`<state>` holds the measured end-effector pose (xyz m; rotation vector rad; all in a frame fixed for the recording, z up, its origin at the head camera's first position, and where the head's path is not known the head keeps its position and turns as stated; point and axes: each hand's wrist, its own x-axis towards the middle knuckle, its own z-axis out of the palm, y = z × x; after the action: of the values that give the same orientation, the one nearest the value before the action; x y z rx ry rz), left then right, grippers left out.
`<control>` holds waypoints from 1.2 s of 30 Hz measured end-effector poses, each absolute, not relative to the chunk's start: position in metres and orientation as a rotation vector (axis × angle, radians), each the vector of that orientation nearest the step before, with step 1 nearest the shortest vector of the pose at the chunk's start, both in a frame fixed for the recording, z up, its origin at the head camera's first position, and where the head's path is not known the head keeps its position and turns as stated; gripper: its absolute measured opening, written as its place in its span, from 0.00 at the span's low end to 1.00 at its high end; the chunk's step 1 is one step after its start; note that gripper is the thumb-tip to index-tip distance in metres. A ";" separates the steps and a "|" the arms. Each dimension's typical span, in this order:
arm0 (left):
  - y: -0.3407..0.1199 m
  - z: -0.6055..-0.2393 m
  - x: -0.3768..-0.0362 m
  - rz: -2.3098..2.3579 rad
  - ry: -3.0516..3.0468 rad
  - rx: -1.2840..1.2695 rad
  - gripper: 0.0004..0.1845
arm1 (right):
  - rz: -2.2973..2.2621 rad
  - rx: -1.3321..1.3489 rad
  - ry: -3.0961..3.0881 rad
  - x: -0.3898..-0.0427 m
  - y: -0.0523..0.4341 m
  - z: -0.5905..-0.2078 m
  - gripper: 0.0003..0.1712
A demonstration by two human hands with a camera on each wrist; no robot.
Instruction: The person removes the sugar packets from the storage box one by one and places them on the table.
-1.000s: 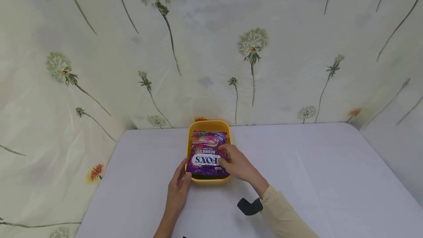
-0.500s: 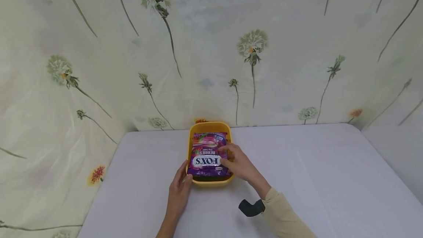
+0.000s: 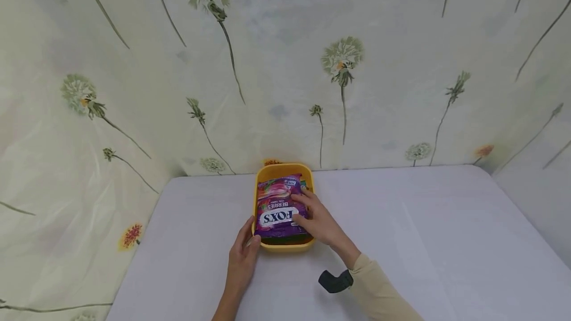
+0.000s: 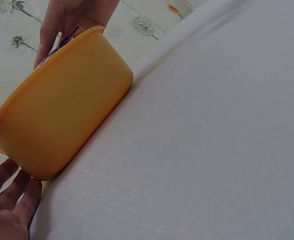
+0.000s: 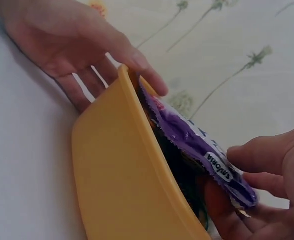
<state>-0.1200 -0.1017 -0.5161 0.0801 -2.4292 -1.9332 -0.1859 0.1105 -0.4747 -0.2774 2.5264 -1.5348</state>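
The glossy purple foil candy bag (image 3: 280,208), lying on top in the yellow plastic tub (image 3: 284,245), carried the only readable print. In the head view its lettering stood upside down to the camera: the brand "FOX'S" in large dark letters on a white oval panel near the bag's middle, and above it, toward the far end, the word "BERRIES" in white. A smaller line of print just beside "BERRIES" was too small to read. In the right wrist view, the bag's crimped edge (image 5: 222,175) bore a small white label with the word "SAVORIA" in dark capitals. No numbers or other signs could be read.
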 end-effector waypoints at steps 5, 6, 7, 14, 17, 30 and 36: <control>-0.103 -0.517 -0.120 -1.942 -2.423 0.065 0.28 | -1.548 -0.258 2.533 -0.186 0.108 -0.477 0.32; -0.103 -0.518 -0.120 -1.942 -2.425 0.065 0.28 | -1.554 -0.249 2.528 -0.186 0.108 -0.477 0.32; -0.103 -0.518 -0.121 -1.941 -2.427 0.067 0.28 | -1.562 -0.242 2.525 -0.185 0.108 -0.477 0.32; -0.103 -0.519 -0.120 -1.945 -2.435 0.094 0.28 | -1.641 -0.212 2.501 -0.184 0.103 -0.478 0.31; -0.103 -0.519 -0.120 -1.945 -2.440 0.102 0.28 | -1.670 -0.191 2.504 -0.184 0.101 -0.478 0.31; -0.104 -0.523 -0.124 -1.942 -2.389 0.007 0.28 | -1.814 -0.149 2.485 -0.185 0.099 -0.483 0.30; -0.107 -0.551 -0.134 -1.926 -2.368 0.022 0.27 | -1.874 -0.122 2.440 -0.183 0.100 -0.484 0.30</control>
<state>-0.1343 -0.1070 -0.5512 0.0216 -2.3677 -1.9255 -0.1830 0.1001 -0.4837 -0.1219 2.4404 -1.8744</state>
